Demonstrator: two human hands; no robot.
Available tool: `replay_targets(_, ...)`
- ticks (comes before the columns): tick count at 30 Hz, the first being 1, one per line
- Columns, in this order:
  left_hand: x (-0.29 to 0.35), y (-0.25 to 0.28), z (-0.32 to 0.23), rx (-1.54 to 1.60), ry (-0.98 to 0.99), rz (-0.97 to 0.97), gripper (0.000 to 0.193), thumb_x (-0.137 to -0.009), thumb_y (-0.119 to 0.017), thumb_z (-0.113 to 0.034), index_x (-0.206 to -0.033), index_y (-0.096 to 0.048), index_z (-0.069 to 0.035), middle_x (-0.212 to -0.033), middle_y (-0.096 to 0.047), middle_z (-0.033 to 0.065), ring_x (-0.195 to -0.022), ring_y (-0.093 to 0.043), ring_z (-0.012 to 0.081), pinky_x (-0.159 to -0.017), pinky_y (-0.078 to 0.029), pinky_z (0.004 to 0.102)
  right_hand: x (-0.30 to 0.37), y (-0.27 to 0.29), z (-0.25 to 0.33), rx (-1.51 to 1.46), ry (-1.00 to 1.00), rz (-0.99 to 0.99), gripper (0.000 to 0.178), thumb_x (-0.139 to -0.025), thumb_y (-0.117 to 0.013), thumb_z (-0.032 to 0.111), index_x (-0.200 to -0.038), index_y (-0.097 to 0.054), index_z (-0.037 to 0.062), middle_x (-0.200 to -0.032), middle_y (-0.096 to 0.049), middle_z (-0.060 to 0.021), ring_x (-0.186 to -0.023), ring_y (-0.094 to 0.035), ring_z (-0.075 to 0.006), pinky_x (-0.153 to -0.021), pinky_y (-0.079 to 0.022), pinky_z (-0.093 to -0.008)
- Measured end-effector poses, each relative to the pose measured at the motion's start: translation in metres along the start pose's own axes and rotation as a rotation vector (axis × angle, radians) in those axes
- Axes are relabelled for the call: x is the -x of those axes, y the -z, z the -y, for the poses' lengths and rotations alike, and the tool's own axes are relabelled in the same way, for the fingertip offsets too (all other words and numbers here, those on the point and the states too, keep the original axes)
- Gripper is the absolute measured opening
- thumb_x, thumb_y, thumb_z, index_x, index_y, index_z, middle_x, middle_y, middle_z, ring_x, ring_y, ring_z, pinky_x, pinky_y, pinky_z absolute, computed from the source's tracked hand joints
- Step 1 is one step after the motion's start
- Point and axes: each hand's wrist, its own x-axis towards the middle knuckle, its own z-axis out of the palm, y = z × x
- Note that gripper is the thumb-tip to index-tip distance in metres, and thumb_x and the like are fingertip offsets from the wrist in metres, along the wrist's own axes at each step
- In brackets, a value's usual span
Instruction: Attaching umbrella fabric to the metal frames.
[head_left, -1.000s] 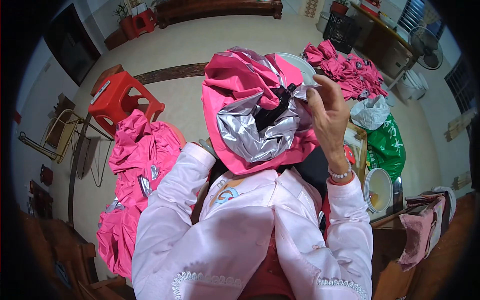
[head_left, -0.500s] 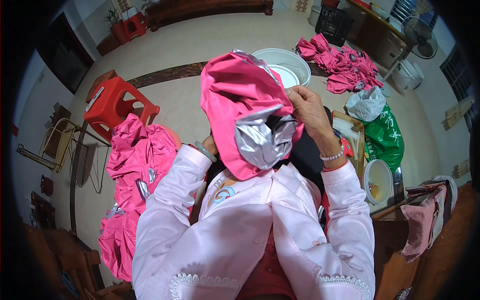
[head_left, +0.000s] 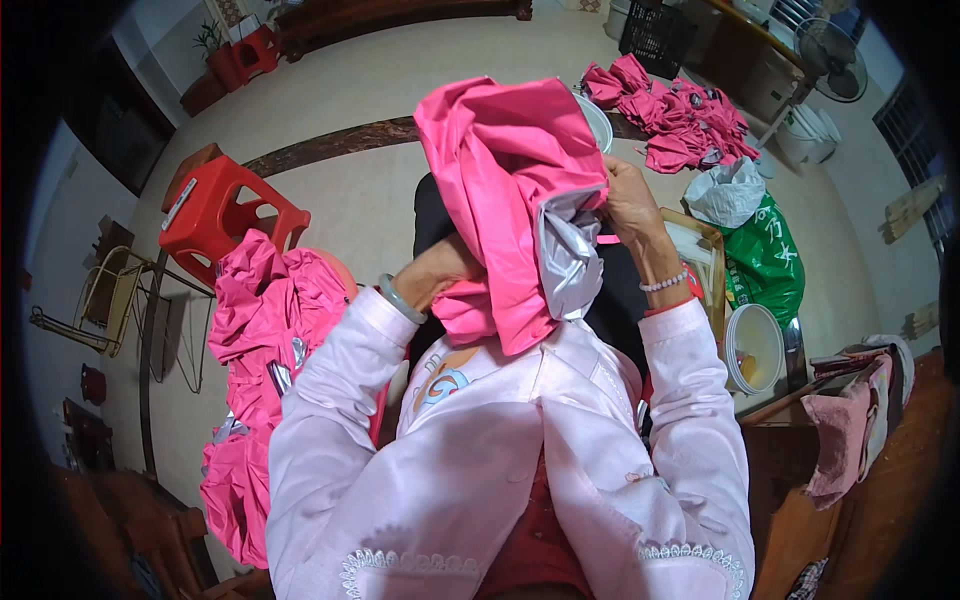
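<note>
A bunched pink cloth (head_left: 510, 170) with a shiny silver lining (head_left: 572, 255) is held up in front of my chest, over my dark-clad lap. My right hand (head_left: 630, 205) pinches its right edge, where pink meets silver. At the cloth's left side, my left hand (head_left: 450, 268) reaches in among the folds and grips them, its fingertips covered by the fabric. Below that hand a loose pink fold hangs down. Whatever lies inside the bundle is hidden.
More pink and silver cloth (head_left: 270, 310) is heaped at left beside a red plastic stool (head_left: 230, 215). Another pink pile (head_left: 680, 115) lies far right. Close on my right are a shallow box (head_left: 700, 255), a green bag (head_left: 765, 265) and a white tub (head_left: 755, 350).
The cloth has been turned and bunched, so less silver and more pink faces me. My left hand has come out from behind it into the folds. The white basin is now mostly covered.
</note>
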Motion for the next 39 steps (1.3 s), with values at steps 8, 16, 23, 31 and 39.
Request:
replay_targets(8, 0.02, 0.039, -0.022, 0.062, 0.104, 0.013, 0.041, -0.079, -0.063, -0.01, -0.117, -0.049, 0.001, -0.114, -0.053, 0.0084, -0.101, -0.05, 0.0174, -0.087, -0.042, 0.0292, -0.017, -0.033, 0.017, -0.087, 0.0, 0.082, 0.025, -0.083, -0.06, 0.014, -0.102, -0.059, -0.0018, -0.088, -0.063, -0.004, -0.069, -0.057, -0.0071, -0.06, -0.047, -0.0194)
replay_targets(16, 0.032, -0.018, -0.054, 0.505, 0.112, -0.178, 0.045, -0.079, -0.064, -0.015, -0.118, -0.047, 0.001, -0.122, -0.047, 0.0076, -0.102, -0.05, 0.0175, -0.087, -0.043, 0.0304, -0.024, -0.062, 0.003, -0.293, 0.015, -0.096, 0.017, -0.082, -0.058, 0.016, -0.075, -0.058, 0.001, -0.063, -0.056, -0.0023, -0.048, -0.048, -0.0083, -0.043, -0.04, -0.023)
replay_targets(23, 0.083, 0.004, -0.039, 0.447, 0.189, -0.037, 0.05, -0.08, -0.063, -0.018, -0.123, -0.043, 0.0, -0.123, -0.047, 0.0078, -0.106, -0.049, 0.0202, -0.091, -0.04, 0.0318, -0.049, 0.046, 0.032, -0.26, -0.003, -0.385, 0.017, -0.078, -0.057, 0.013, -0.068, -0.053, 0.0007, -0.051, -0.046, -0.0045, -0.037, -0.043, -0.014, -0.037, -0.036, -0.0255)
replay_targets(31, 0.105, 0.032, -0.036, 0.252, 0.183, 0.062, 0.051, -0.081, -0.062, -0.02, -0.124, -0.042, -0.001, -0.123, -0.047, 0.0077, -0.107, -0.048, 0.0204, -0.092, -0.038, 0.0323, -0.038, 0.163, 0.067, -0.264, 0.108, -0.395, 0.017, -0.081, -0.059, 0.019, -0.074, -0.058, 0.003, -0.054, -0.049, -0.0037, -0.048, -0.049, -0.014, -0.045, -0.04, -0.0281)
replay_targets(39, 0.105, 0.04, -0.035, 0.033, 0.136, 0.137, 0.052, -0.081, -0.061, -0.021, -0.125, -0.041, -0.001, -0.123, -0.047, 0.0077, -0.108, -0.047, 0.0206, -0.093, -0.037, 0.0328, 0.008, 0.087, 0.075, 1.526, 0.776, -0.734, 0.011, -0.079, -0.056, 0.013, -0.081, -0.06, 0.0026, -0.072, -0.059, -0.0151, -0.069, -0.057, -0.0312, -0.066, -0.045, -0.0395)
